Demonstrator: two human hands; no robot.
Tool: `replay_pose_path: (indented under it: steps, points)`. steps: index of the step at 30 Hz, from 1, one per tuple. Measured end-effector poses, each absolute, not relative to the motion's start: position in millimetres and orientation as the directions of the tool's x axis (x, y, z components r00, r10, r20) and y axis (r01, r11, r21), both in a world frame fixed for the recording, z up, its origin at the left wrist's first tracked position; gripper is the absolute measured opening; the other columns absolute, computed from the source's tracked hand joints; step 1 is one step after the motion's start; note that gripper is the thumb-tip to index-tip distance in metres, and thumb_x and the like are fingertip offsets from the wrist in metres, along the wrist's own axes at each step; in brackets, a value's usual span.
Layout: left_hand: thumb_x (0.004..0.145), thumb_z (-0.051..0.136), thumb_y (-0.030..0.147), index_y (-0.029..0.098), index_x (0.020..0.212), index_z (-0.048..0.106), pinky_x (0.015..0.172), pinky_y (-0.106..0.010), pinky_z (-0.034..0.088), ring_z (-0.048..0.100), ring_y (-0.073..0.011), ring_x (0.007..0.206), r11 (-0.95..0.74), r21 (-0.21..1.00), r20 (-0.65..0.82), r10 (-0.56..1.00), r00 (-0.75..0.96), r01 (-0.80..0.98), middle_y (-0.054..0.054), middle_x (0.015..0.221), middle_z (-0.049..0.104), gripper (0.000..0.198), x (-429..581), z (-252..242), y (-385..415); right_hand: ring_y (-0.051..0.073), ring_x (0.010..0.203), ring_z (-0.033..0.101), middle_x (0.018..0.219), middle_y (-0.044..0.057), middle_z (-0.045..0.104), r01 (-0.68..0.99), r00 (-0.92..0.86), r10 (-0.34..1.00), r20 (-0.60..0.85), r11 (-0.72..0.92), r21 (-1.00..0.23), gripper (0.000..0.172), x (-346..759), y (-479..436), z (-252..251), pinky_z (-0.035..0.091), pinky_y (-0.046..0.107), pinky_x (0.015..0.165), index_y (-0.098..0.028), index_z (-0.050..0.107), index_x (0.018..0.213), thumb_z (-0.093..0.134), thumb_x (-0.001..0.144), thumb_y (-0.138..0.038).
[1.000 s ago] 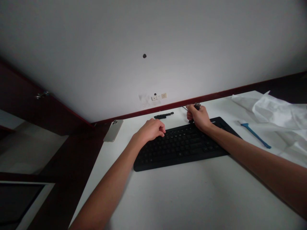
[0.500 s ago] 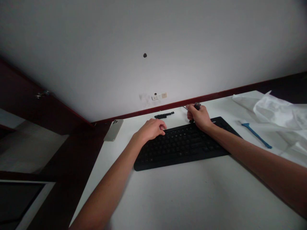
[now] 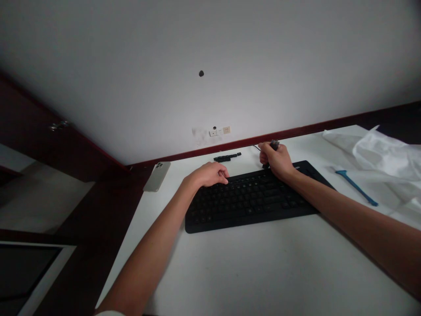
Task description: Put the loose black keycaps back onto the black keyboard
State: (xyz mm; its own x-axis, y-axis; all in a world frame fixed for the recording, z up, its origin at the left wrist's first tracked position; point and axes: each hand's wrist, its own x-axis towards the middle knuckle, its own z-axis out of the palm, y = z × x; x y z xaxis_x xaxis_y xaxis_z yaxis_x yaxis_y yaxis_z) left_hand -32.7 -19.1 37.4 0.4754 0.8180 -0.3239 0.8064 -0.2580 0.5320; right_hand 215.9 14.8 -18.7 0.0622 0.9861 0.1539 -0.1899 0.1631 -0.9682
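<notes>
A black computer keyboard (image 3: 243, 197) lies on the white desk, slightly slanted. My left hand (image 3: 210, 174) is at its far left edge, fingers curled and thumb against the top rows, holding it there. Above the far right part of the keyboard, my right hand (image 3: 278, 159) is closed in a fist around a dark, upright stick-like tool (image 3: 274, 144). One end of this tool shows above the fist and a bit of it below; its kind is not clear. Behind the keyboard, several loose black keycaps (image 3: 226, 157) lie in a row.
A pale phone (image 3: 157, 176) lies face down near the desk's left edge. To the right are a blue slim tool (image 3: 357, 188) and a crumpled white plastic bag (image 3: 388, 153). A thin cable (image 3: 256, 148) runs behind the keyboard. Wall sockets (image 3: 219, 131) sit beyond the desk.
The view has shifted slightly, moving most things on the desk a little to the right. Both hands keep nearly the same places and grips.
</notes>
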Motion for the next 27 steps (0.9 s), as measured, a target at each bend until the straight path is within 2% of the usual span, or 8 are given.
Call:
replay_pose_path:
  steps: [9,14,19,23,27]
  points:
    - [0.082,0.077,0.023,0.019,0.095,0.076,0.071,-0.027,0.047,0.071,-0.0184,0.082,-0.267,0.535,-0.385,0.768,0.513,0.801,-0.003,0.087,0.078,0.013,-31,35,-8,0.01,0.047,0.032,0.051,-0.005,0.036,-0.156,0.067,0.985,0.16,0.168,-0.973,0.041,217,13,-18,0.029,0.026,0.042,-0.024,0.038,0.06,0.07,0.084,-0.034]
    - [0.081,0.078,0.02,0.018,0.092,0.075,0.067,-0.026,0.045,0.069,-0.0172,0.077,-0.283,0.517,-0.372,0.775,0.51,0.808,-0.002,0.082,0.076,0.012,-31,33,-6,0.01,0.046,0.034,0.05,-0.004,0.038,-0.116,0.069,0.982,0.173,0.18,-0.977,0.042,217,16,-21,0.031,0.026,0.042,-0.024,0.038,0.06,0.069,0.085,-0.036]
    - [0.08,0.078,0.022,0.019,0.092,0.077,0.068,-0.026,0.046,0.07,-0.0169,0.077,-0.311,0.518,-0.348,0.775,0.528,0.797,-0.002,0.082,0.077,0.012,-32,36,-9,0.01,0.046,0.033,0.051,-0.005,0.037,-0.145,0.06,0.983,0.175,0.182,-0.972,0.04,217,16,-22,0.029,0.026,0.042,-0.024,0.039,0.059,0.068,0.085,-0.032]
    - [0.08,0.078,0.026,0.021,0.094,0.079,0.072,-0.026,0.049,0.071,-0.017,0.08,-0.333,0.548,-0.259,0.805,0.534,0.767,-0.002,0.087,0.079,0.015,-44,47,-8,0.01,0.046,0.032,0.05,-0.006,0.034,-0.182,0.057,0.986,0.156,0.164,-0.969,0.042,216,15,-19,0.028,0.027,0.041,-0.024,0.037,0.059,0.071,0.083,-0.032]
    - [0.084,0.075,0.026,0.02,0.101,0.078,0.077,-0.028,0.051,0.07,-0.0173,0.083,-0.288,0.545,-0.028,0.933,0.36,0.787,-0.004,0.092,0.078,0.018,-68,58,1,0.01,0.045,0.032,0.05,-0.005,0.035,-0.189,0.057,0.986,0.156,0.164,-0.968,0.041,215,13,-17,0.028,0.027,0.041,-0.024,0.038,0.058,0.07,0.083,-0.032]
